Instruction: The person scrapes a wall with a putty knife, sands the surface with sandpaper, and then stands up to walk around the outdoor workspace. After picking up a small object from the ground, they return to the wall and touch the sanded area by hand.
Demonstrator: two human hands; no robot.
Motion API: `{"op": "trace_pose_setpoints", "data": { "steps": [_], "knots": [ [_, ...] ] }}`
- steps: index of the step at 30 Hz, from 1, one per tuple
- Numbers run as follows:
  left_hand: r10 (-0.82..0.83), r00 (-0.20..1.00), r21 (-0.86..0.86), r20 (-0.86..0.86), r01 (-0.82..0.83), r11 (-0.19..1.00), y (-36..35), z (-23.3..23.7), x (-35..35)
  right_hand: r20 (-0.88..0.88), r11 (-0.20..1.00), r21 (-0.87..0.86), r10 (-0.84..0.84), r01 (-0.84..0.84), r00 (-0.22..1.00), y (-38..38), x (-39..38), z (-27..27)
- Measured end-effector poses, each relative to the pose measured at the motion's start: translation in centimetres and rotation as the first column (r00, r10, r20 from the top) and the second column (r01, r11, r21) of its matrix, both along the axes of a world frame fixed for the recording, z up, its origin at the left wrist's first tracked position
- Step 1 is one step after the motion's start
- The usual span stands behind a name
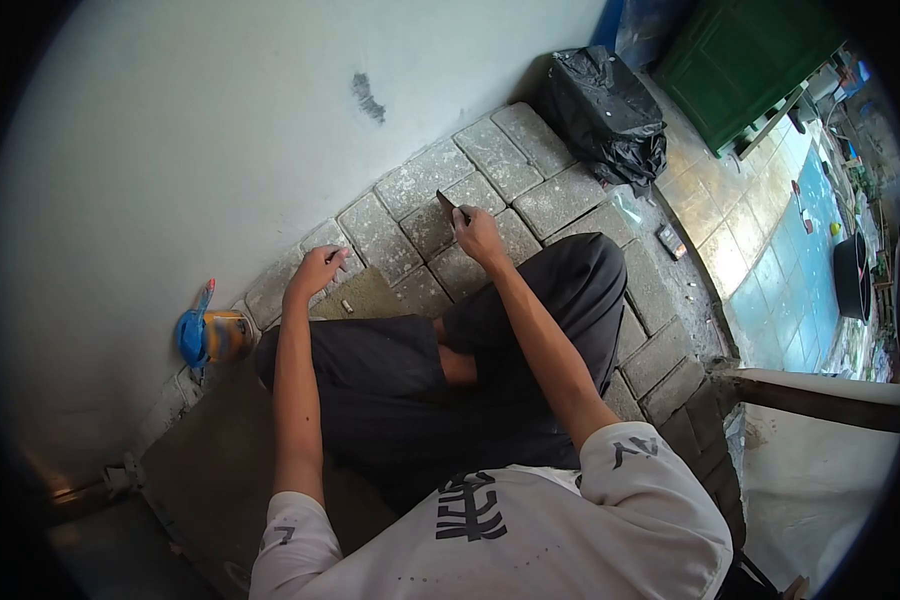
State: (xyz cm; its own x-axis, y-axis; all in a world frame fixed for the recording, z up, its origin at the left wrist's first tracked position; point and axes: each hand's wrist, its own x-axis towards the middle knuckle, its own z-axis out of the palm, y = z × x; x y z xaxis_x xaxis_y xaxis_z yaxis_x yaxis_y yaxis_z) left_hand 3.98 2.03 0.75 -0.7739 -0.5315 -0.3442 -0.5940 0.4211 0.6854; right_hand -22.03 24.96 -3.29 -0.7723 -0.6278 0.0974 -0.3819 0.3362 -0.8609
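My right hand (478, 235) is closed around the handle of a dark-bladed scraper (445, 204), raised over the paving blocks. The blade points up and left toward the wall; most of the grip is covered by my fingers. My left hand (318, 272) hovers near the foot of the wall with its fingers curled. Something small and dark shows at those fingers, too little to name. Below that hand, a small pale cylindrical piece (347, 306) lies on a brownish mat-like patch (370, 293) beside my knee.
A pale wall (220, 150) bears a grey patch (368, 98). At left stands an orange container (228, 335) with blue plastic and a red-tipped handle. A black plastic-wrapped bundle (605, 110) sits at the back, near a green door (745, 65). Grey paving blocks (560, 200) cover the ground.
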Motion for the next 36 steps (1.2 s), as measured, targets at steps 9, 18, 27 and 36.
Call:
{"op": "trace_pose_setpoints", "data": {
  "steps": [9,18,27,36],
  "knots": [
    [0.008,1.0,0.011,0.004,-0.008,1.0,-0.1,-0.1,0.1,0.029,1.0,-0.01,0.024,-0.024,0.999,0.2,0.3,0.5],
    [0.012,1.0,-0.006,0.007,-0.012,1.0,0.0,0.0,0.0,-0.014,0.998,-0.041,0.051,-0.052,0.999,0.4,0.6,1.1],
    [-0.032,0.999,0.023,0.008,0.031,0.999,-0.3,0.0,-0.2,0.117,0.996,0.032,0.083,-0.087,0.99,0.4,0.5,1.5],
    [-0.068,0.997,0.275,-0.044,0.077,0.958,-0.5,-1.3,-1.0,0.409,0.995,-0.046,0.096,-0.085,0.908,-0.2,0.8,1.6]
  ]
}}
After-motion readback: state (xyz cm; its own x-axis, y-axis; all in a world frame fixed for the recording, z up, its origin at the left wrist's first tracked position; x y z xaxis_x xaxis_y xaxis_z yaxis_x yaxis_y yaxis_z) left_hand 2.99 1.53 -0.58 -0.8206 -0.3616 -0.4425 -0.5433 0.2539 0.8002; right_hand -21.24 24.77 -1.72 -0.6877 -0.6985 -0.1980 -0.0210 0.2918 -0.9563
